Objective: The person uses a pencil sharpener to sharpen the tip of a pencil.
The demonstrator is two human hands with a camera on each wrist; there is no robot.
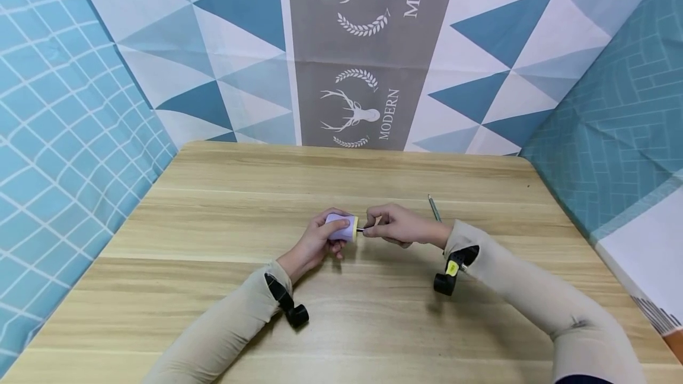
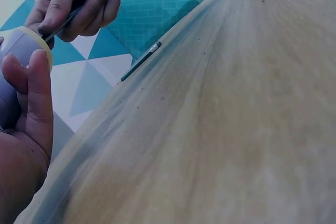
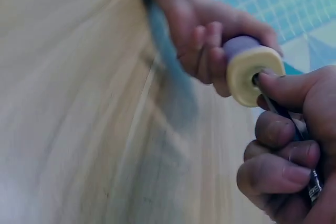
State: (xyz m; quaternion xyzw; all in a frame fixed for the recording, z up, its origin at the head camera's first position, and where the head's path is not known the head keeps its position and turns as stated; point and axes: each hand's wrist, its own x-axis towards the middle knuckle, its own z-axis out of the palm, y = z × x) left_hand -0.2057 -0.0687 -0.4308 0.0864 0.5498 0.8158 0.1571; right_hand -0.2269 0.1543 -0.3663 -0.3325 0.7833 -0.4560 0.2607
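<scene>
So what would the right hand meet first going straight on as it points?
The right hand would likely first meet the yellow end of the purple object, held in the left hand; exact gap is unclear.

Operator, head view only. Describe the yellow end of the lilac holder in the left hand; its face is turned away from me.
Observer: The right wrist view shows a dark hole in the yellow end of the lilac holder.
Operator: Now report the rear of the dark stick in the right hand; the fingers hide it.
Observer: The right wrist view shows a silvery band towards that end.
Operator: Tell me about the green pencil, the end nearer the right sleeve.
Observer: The left wrist view shows a pale band near that end.
</scene>
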